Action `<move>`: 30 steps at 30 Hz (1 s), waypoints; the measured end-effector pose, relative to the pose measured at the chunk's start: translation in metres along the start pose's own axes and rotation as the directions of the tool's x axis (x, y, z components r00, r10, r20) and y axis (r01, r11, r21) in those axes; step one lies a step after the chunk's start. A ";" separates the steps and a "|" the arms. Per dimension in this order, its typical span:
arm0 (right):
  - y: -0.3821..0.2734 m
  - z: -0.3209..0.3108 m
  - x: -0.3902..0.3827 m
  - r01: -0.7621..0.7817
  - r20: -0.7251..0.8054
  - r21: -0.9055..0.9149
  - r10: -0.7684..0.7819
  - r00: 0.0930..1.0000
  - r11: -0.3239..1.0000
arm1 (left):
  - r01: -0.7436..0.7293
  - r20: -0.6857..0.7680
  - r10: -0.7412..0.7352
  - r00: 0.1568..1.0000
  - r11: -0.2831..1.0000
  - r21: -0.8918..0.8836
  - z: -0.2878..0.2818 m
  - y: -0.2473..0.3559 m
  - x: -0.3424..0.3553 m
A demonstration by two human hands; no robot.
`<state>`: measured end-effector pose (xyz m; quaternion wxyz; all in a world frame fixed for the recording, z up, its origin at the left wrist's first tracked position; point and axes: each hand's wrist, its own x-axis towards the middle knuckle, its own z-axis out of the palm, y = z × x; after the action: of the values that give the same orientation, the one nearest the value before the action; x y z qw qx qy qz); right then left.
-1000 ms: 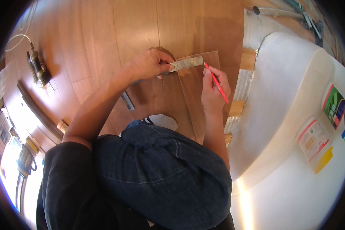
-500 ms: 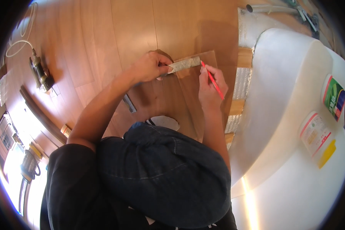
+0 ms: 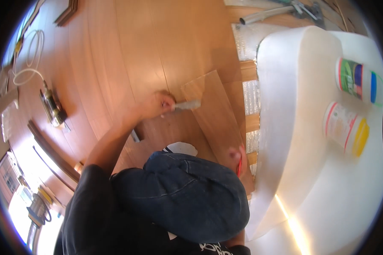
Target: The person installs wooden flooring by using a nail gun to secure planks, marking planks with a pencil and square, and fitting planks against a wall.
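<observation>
My left hand [image 3: 156, 105] is closed on one end of a short greyish strip [image 3: 188, 105], which is blurred and points right over the edge of a loose wooden floorboard [image 3: 220, 117]. That board lies at a slant on the laid wood floor. My right hand [image 3: 235, 154] is at the board's right side toward its near end, with a red pencil [image 3: 239, 167] in its grip. Part of the right hand is blurred and lies behind the dark cap. A small grey metal piece [image 3: 135, 136] sits on the floor below my left forearm.
On the right rises a curved white body [image 3: 281, 102], with two tubs, one green-labelled [image 3: 350, 75] and one yellow-lidded [image 3: 345, 128]. Silvery foil and wooden battens [image 3: 251, 120] show beside it. A corded power tool [image 3: 52, 106] lies at left; a metal pipe [image 3: 266, 15] lies at far right.
My right hand has moved from the strip's end down toward me, along the board, with the red pencil. The strip in my left hand has come nearer. The whole view has shifted.
</observation>
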<state>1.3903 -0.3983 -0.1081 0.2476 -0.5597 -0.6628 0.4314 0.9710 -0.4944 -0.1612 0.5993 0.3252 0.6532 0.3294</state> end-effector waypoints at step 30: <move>-0.019 -0.112 -0.237 0.206 -0.079 -0.603 -0.315 0.946 0.771 | -0.373 0.650 0.206 0.731 0.919 0.128 0.312 0.225 -0.037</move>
<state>1.5302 -0.5923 0.0011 0.1774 -0.5466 -0.8101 0.1159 1.2910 -0.3829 0.0243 0.6762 0.5868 0.3941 0.2076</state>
